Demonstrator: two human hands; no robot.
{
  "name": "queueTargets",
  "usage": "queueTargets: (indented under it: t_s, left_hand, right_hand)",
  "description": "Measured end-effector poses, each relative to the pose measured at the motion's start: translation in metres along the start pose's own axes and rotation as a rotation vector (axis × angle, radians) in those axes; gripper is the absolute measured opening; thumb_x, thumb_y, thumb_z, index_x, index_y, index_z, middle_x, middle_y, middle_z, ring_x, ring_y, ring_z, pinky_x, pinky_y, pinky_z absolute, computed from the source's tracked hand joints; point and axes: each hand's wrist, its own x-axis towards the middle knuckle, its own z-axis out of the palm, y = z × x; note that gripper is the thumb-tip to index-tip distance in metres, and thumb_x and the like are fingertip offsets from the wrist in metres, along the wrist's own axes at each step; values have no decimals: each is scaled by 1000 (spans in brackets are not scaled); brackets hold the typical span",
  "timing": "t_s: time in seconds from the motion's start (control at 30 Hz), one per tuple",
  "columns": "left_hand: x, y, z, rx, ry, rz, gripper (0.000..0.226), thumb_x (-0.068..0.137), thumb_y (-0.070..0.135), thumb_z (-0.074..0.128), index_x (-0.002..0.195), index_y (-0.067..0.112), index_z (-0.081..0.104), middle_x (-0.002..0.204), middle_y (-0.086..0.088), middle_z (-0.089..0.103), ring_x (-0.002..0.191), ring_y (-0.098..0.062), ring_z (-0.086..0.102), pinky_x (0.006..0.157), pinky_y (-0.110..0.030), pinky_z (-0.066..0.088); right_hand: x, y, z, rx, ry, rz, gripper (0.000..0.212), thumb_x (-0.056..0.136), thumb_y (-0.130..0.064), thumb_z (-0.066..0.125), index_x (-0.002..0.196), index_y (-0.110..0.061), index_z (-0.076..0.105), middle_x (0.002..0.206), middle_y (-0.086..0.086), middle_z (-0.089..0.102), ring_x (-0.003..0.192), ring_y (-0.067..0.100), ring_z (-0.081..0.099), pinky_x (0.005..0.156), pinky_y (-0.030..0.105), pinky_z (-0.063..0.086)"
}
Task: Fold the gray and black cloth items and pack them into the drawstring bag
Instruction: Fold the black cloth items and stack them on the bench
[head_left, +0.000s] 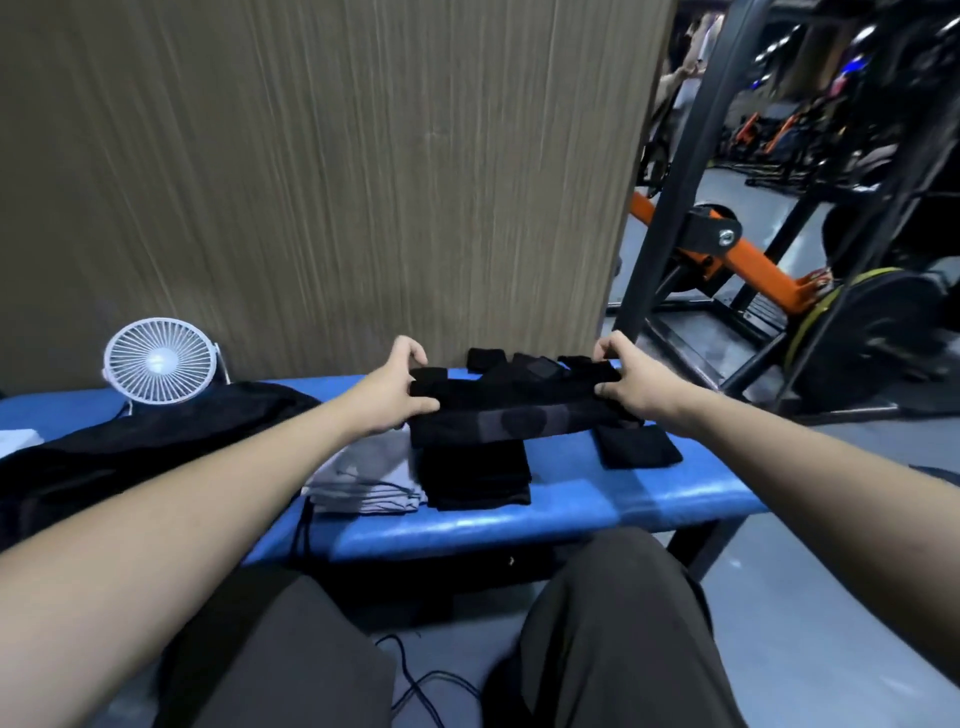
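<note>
So the blue bench (519, 525) runs across the middle with everything laid out on it. Big black heap of fabric (156, 436) on the left — could be the drawstring bag, honestly can't tell, it's just a dark lump with a white desk fan (160, 361) behind it. In the middle sit a folded gray stack (363, 480) and, touching its right side, a folded black stack (475, 480). A small folded black piece (639, 449) lies off to the right, and a few little black bits (519, 364) sit at the back edge.

The left hand (400, 387) and right hand (631, 382) are each pinched shut on one end of a black cloth (514, 410), holding it stretched flat just above the black stack. There's a grayish band along its front edge.

To do this fold well I'd keep both ends level and taut, line up the edges, then bring it down square onto the stack — no bunching.

Black on black hides most seams, so I can't tell what garment it is or how many folds it has.
</note>
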Motion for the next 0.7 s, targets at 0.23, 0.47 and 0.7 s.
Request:
queueTargets:
  t_s: [0.23,0.47,0.7]
  left_hand:
    - [11,16,36,51,-140,53,16,88,8,66,78,18,58,86,4,60,70,-17,52,58,-20,44]
    - [18,6,38,124,-169,-41,22,81,22,76,100,22,67,97,6,62,81,-9,56,66,-19,41]
    - [15,0,39,319,-215,35,46,75,35,81,115,25,58,118,2,40,101,-18,52,86,-28,44]
  right_hand:
    - [-4,32,-13,5,-69,107,20,93,0,55,83,-17,52,68,3,45,54,15,37,45,23,30]
    - [5,34,1,27,-179,204,13,91,0,59,102,-3,67,85,9,62,71,17,54,55,21,42]
    - [6,19,11,50,-249,206,35,81,8,64,115,-1,60,84,11,62,65,19,57,52,24,46]
